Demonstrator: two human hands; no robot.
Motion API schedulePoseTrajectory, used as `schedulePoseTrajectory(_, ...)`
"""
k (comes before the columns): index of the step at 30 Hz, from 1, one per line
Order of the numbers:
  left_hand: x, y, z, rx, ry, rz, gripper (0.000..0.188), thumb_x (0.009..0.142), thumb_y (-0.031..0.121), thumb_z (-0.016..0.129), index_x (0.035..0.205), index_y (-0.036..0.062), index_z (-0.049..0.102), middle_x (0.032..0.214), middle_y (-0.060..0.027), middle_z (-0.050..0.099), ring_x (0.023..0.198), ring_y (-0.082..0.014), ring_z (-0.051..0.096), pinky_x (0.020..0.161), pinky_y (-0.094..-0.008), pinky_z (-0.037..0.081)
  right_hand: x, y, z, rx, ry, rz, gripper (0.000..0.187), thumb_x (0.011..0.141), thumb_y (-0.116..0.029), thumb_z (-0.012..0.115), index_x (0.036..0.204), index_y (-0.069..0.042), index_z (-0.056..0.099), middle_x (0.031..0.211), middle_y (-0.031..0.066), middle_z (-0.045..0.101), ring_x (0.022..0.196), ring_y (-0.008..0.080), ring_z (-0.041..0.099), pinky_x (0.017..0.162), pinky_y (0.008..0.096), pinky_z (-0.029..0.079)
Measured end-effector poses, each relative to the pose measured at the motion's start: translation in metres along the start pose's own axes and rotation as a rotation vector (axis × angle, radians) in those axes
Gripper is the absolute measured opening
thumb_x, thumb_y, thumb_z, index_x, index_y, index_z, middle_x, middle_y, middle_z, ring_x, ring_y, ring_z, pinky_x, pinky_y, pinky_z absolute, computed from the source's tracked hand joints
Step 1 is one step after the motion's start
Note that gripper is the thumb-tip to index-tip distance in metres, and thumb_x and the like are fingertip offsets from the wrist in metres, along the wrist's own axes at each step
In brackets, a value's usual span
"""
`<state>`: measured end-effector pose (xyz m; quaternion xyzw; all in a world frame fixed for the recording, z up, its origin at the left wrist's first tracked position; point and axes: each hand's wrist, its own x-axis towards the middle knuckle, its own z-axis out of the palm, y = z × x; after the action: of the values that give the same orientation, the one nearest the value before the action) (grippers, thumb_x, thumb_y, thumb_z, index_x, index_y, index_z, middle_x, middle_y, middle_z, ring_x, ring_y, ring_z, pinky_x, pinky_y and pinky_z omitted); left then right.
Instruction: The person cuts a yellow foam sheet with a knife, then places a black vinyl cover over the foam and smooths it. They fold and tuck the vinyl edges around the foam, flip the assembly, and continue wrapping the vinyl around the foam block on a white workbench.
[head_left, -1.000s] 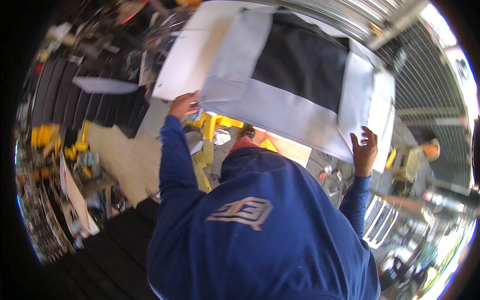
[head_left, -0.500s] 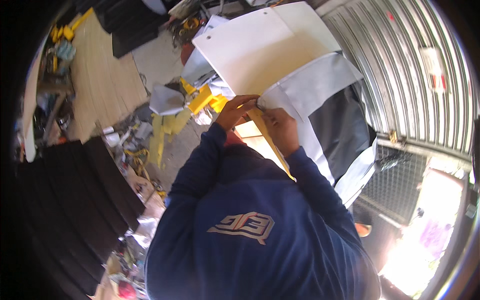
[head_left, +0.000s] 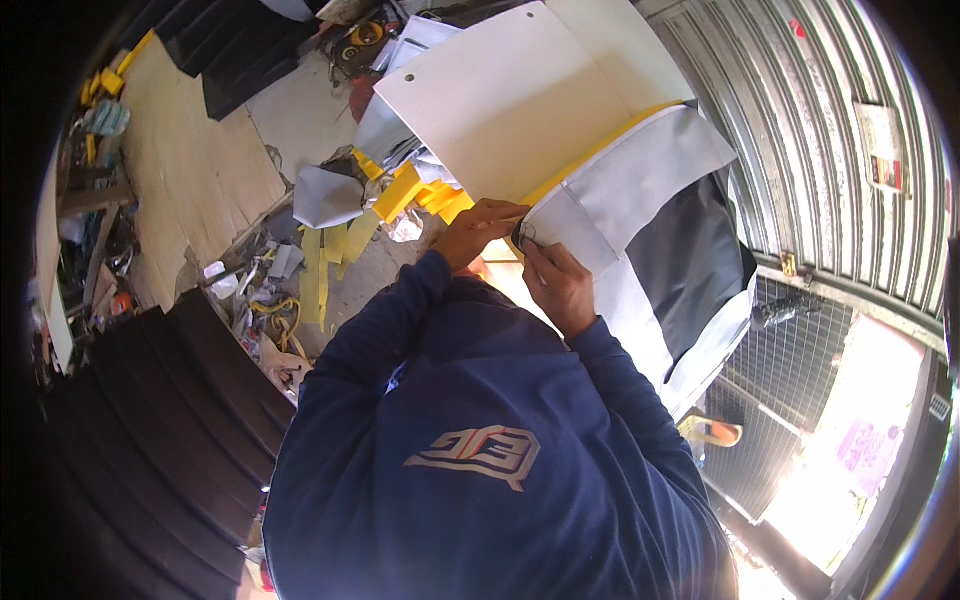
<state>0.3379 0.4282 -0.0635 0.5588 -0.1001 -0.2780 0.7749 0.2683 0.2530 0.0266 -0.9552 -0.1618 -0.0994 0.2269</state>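
Both our hands meet at the near corner of the grey-and-black sheet (head_left: 660,210): left hand (head_left: 478,232) and right hand (head_left: 558,285) each pinch its edge. The sheet stretches away up and right, beside the white board (head_left: 500,100).

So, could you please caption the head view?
Both hands pinch the grey-and-black sheet beside a white board.

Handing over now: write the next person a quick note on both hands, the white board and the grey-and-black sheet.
Left hand: pinching the lower edge of the flat white board with punched holes.
Right hand: grip on the folded grey corner of the grey-and-black fabric sheet, beside the left.
Done: sheet lies over a yellow layer under the board.
Left: the corner is not released; yellow offcuts lie on the floor.
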Motion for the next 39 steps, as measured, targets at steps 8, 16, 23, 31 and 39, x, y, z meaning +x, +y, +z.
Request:
schedulePoseTrajectory(8, 0.021, 0.010, -0.010, 0.117, 0.014, 0.051, 0.031, 0.097, 0.021, 0.065, 0.121, 0.0029, 0.071, 0.120, -0.0128, 0.067, 0.118, -0.0237, 0.061, 0.104, -0.0365, 0.046, -0.007, -0.001, 0.008, -0.029, -0.071, 0.036, 0.041, 0.080, -0.010, 0.072, 0.121, -0.003, 0.067, 0.092, 0.0085, 0.060, 0.085, 0.0276, 0.065, 0.075, 0.0383, 0.056)
schedulePoseTrajectory(16, 0.053, 0.070, 0.041, 1.035, 0.111, 0.094, 0.061, 0.081, 0.026, 0.079, 0.134, 0.0062, 0.055, 0.125, -0.0165, 0.059, 0.113, -0.0359, 0.060, 0.098, -0.0442, 0.049, 0.005, 0.011, -0.060, 0.547, -0.170, 0.346, 0.027, 0.083, -0.012, 0.077, 0.109, -0.007, 0.075, 0.089, 0.0103, 0.068, 0.072, 0.0242, 0.067, 0.066, 0.0337, 0.057)
schedulePoseTrajectory(23, 0.125, 0.078, 0.137, 1.383, -0.190, 0.562, 0.076, 0.092, 0.044, 0.064, 0.152, 0.0042, 0.040, 0.158, -0.0205, 0.036, 0.151, -0.0368, 0.026, 0.122, -0.0586, 0.017, 0.100, 0.233, -0.141, -0.290, 0.394, 0.474, 0.045, 0.080, -0.015, 0.074, 0.123, -0.008, 0.066, 0.104, 0.0162, 0.063, 0.094, 0.0354, 0.065, 0.083, 0.0425, 0.054)
schedulePoseTrajectory(31, 0.215, 0.060, 0.168, 1.524, -0.180, 0.486, 0.078, 0.100, 0.056, 0.046, 0.155, 0.0008, 0.036, 0.163, -0.0217, 0.030, 0.154, -0.0362, 0.020, 0.125, -0.0550, 0.012, 0.128, 0.398, -0.176, -0.256, -0.066, 0.630, 0.030, 0.073, -0.022, 0.072, 0.101, -0.014, 0.076, 0.110, 0.0094, 0.072, 0.117, 0.0326, 0.061, 0.103, 0.0492, 0.043)
schedulePoseTrajectory(39, 0.251, 0.055, 0.160, 1.497, -0.214, 0.526, 0.084, 0.099, 0.059, 0.045, 0.156, -0.0007, 0.033, 0.166, -0.0213, 0.023, 0.155, -0.0361, 0.018, 0.125, -0.0544, 0.012, 0.102, 0.260, -0.119, -0.610, 0.104, 0.399, 0.027, 0.084, -0.012, 0.068, 0.110, -0.013, 0.075, 0.092, 0.0042, 0.062, 0.084, 0.0255, 0.063, 0.071, 0.0403, 0.053)
